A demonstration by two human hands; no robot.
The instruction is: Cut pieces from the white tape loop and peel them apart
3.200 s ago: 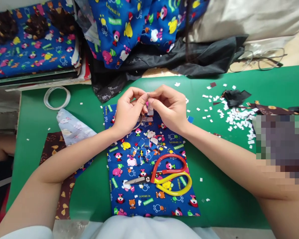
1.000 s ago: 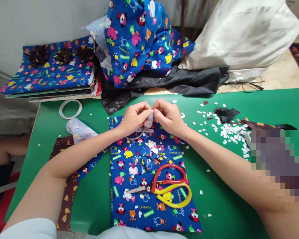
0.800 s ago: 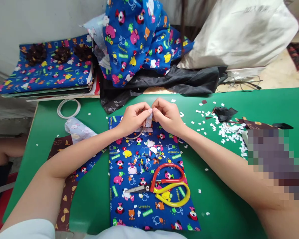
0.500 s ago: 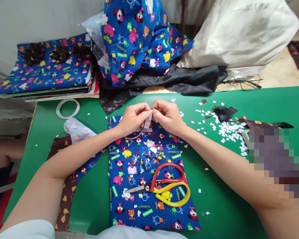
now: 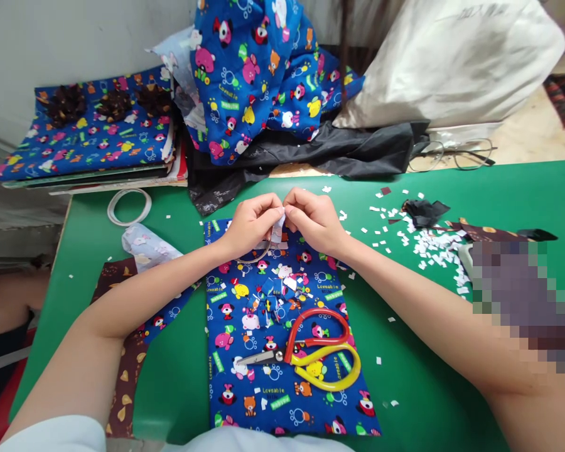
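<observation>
My left hand [image 5: 250, 225] and my right hand [image 5: 312, 218] meet fingertip to fingertip above the far end of a blue cartoon-print cloth sheet [image 5: 282, 376]. Both pinch one small pale strip [image 5: 278, 225] between thumbs and forefingers. A thin tape ring [image 5: 254, 257] lies under my left hand. A small folded blue fabric piece [image 5: 269, 297] rests on the sheet nearer me. Scissors [image 5: 311, 351] with red and yellow handles lie closed on the sheet.
White paper scraps [image 5: 433, 248] litter the green table [image 5: 179, 370] at the right, beside black and brown cloth bits. A white tape roll [image 5: 128, 206] sits at the left. Brown patterned fabric [image 5: 122, 376], stacked blue cloth with brown bows [image 5: 89, 125], glasses [image 5: 456, 156] and bags lie behind.
My hands stay together on the small strip, with only slight finger shifts. The view has tilted up a little since the earliest frame.
</observation>
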